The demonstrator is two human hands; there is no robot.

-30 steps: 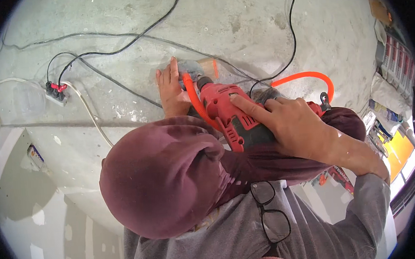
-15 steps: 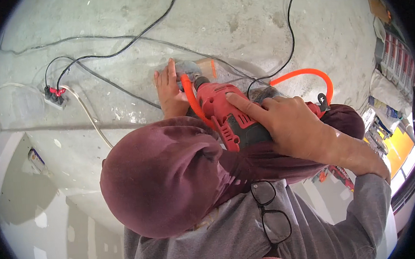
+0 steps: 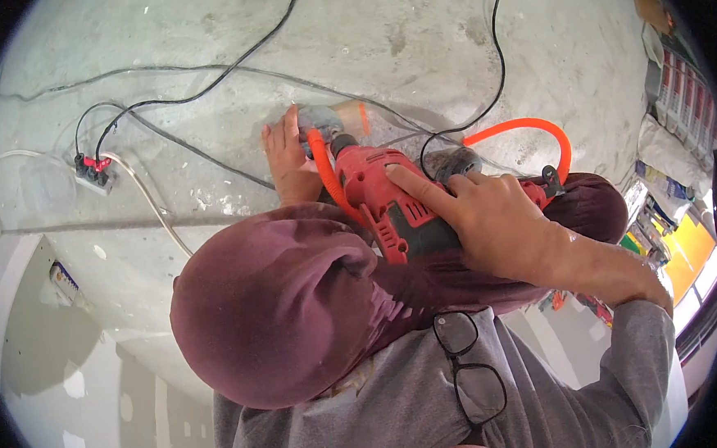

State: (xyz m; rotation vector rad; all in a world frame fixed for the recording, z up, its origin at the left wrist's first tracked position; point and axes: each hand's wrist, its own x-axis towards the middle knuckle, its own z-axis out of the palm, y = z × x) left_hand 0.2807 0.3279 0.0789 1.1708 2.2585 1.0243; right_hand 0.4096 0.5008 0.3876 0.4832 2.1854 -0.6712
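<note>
A: In the head view we are looking at a rough grey concrete surface (image 3: 413, 48) filling the upper half of the frame, stained and dusty, with a black cable (image 3: 202, 90) looping across it to a small power strip (image 3: 93, 173) at the left. Pale plastered panels (image 3: 73, 389) are showing in the lower left, and stacked packages (image 3: 680, 106) are sitting along the right edge.

B: And our hands?

A: Our right hand (image 3: 489, 216) is wrapping tightly round the body of the red drill (image 3: 390, 201), index finger stretched along its side, right of the frame's centre. Our left hand (image 3: 289, 158) is lying flat and spread on the concrete just left of the drill's nose, holding nothing. An orange hose (image 3: 533, 127) is arching from the drill's front over to the right. A maroon cloth (image 3: 282, 311) is covering the middle of the frame, and a pair of glasses (image 3: 470, 365) is hanging on the grey shirt (image 3: 387, 419) below.

B: What is differing from a moment ago?

A: Very little. We are seeing the drill and both hands sitting slightly higher in the frame than a second back; the grip is staying the same, and the cable and power strip are keeping their places.
</note>
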